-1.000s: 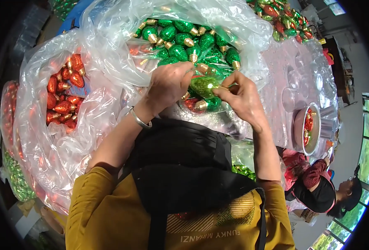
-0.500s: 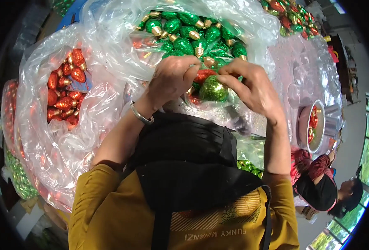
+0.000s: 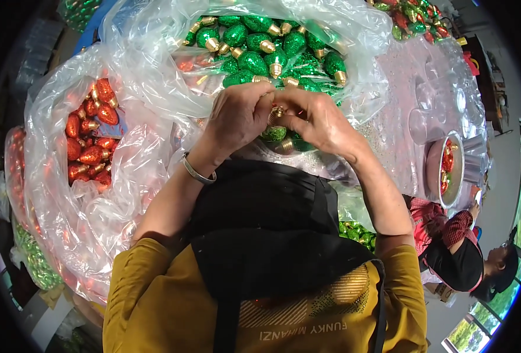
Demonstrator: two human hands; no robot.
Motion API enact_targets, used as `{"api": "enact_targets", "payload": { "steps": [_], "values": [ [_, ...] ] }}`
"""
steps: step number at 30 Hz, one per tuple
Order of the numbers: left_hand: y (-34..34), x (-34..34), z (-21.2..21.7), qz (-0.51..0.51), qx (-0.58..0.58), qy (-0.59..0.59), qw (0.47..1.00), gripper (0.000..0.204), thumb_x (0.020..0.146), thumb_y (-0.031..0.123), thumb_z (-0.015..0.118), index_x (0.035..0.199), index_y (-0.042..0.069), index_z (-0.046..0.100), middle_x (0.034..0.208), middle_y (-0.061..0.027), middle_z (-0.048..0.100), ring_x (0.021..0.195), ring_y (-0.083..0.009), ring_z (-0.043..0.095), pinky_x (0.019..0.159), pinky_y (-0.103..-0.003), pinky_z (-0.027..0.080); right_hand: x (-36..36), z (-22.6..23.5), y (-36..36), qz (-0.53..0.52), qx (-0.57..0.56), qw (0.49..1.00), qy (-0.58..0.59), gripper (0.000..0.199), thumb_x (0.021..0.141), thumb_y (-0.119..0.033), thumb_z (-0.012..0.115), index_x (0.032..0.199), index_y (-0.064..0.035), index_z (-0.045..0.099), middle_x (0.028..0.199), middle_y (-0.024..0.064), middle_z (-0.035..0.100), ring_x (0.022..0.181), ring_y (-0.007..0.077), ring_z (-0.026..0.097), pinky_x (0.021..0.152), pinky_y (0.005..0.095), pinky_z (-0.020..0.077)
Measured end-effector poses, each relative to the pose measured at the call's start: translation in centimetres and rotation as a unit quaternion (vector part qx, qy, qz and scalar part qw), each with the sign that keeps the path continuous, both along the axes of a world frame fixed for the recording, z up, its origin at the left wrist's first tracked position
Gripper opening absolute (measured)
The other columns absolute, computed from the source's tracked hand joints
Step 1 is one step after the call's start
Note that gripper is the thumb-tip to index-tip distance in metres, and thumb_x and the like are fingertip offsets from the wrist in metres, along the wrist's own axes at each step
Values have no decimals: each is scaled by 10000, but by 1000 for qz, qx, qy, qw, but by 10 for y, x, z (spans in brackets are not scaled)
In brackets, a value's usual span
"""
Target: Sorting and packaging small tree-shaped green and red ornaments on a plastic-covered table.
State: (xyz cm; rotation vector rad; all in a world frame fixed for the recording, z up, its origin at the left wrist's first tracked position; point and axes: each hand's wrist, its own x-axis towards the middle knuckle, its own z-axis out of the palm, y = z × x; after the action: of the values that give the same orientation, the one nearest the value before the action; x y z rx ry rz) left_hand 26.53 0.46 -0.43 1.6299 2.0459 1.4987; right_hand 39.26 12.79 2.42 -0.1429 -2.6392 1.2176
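My left hand (image 3: 237, 116) and my right hand (image 3: 326, 123) meet in front of my chest, fingers pinched together. Between the fingertips shows the gold cap (image 3: 277, 111) of a bulb-shaped ornament; its body is mostly hidden by my fingers. My right thumb and fingers close on this ornament, while what the left fingertips pinch is covered. Just below them a light green glitter ornament (image 3: 274, 133) sits in a clear container, partly hidden. Beyond my hands lie several green glitter bulb ornaments (image 3: 250, 60) with gold caps, inside an open plastic bag (image 3: 369, 53).
At the left, another clear plastic bag (image 3: 49, 123) holds red glitter bulbs (image 3: 91, 154). To the right are clear plastic cups (image 3: 418, 125) and a round white tub (image 3: 461, 170) with ornaments inside. Mixed ornaments (image 3: 410, 20) lie at the far right. A co-worker (image 3: 454, 250) is at the right.
My right hand has moved left and come together with the left hand. The light green ball and red bulb seen between my hands are now mostly covered; a gold cap shows at the fingertips.
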Motion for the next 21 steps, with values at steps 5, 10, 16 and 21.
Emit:
{"api": "enact_targets", "payload": {
  "steps": [5, 10, 16, 21],
  "values": [
    [5, 1, 1, -12, -17, 16, 1000, 141, 826, 70, 549, 710, 19, 487, 639, -176, 535, 612, -379, 555, 534, -447, 431, -6, -7, 3, -95, -27, 984, -145, 147, 746, -107, 654, 843, -12, 597, 687, 134, 605, 649, 317, 598, 614, 399, 477],
    [-2, 2, -1, -9, -50, 34, 998, 83, 852, 79, 558, 843, -2, 573, 703, -190, 575, 647, -368, 580, 565, -404, 450, -7, -12, -3, -105, -1, 986, -132, 190, 721, -149, 686, 795, -8, 582, 686, 143, 607, 651, 313, 604, 595, 403, 468],
    [0, -2, -1, -16, -52, 55, 997, 127, 863, 83, 560, 929, -9, 619, 751, -192, 596, 684, -373, 584, 596, -396, 464, -11, -2, -1, -109, -6, 983, -151, 204, 718, -157, 695, 785, 1, 583, 693, 166, 607, 678, 337, 613, 625, 420, 483],
    [3, 0, 7, -11, -31, 110, 993, 151, 836, 75, 568, 957, 5, 625, 779, -181, 607, 699, -370, 588, 606, -400, 472, -6, 0, 9, -58, 78, 988, -116, 178, 726, -123, 684, 812, 8, 602, 725, 185, 617, 721, 343, 622, 653, 424, 490]
  ]
}}
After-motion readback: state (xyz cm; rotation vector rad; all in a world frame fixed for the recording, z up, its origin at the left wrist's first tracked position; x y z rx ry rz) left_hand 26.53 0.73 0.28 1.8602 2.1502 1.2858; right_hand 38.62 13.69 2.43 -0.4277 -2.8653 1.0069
